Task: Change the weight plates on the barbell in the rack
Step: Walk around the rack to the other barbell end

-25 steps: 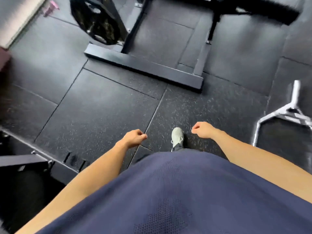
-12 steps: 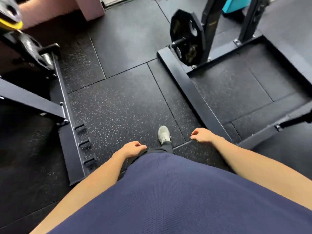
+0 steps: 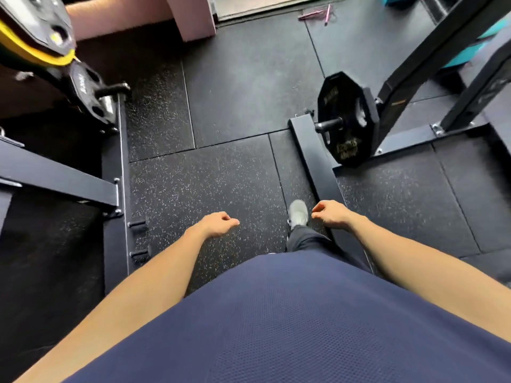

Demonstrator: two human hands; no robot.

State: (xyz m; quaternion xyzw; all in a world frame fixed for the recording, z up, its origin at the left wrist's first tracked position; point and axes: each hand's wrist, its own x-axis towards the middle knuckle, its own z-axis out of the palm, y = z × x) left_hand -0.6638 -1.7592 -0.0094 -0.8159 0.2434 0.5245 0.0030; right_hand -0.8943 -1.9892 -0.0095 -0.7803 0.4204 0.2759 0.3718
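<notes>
A black many-sided weight plate (image 3: 343, 120) hangs on a short peg low on the black rack upright (image 3: 414, 59) at the right. At the top left, close to the camera, a yellow-edged plate (image 3: 30, 55) sits against a dark plate; what carries them is cut off. Below them a smaller black plate (image 3: 88, 92) hangs on a peg of the left frame. My left hand (image 3: 218, 223) and my right hand (image 3: 330, 214) hang in front of my blue shirt, loosely curled and holding nothing, well short of any plate.
Black rubber floor tiles run ahead between the left frame's base rail (image 3: 123, 167) and the right rack's base beam (image 3: 315, 164). My grey shoe (image 3: 298, 212) steps beside that beam. A pink block (image 3: 190, 15) stands at the back. Another person's arm (image 3: 91, 6) shows top left.
The view has swung round: the rack with the black plate went from upper left to the right, and the left frame with its plates came into view. Both hands stay curled and hold nothing.
</notes>
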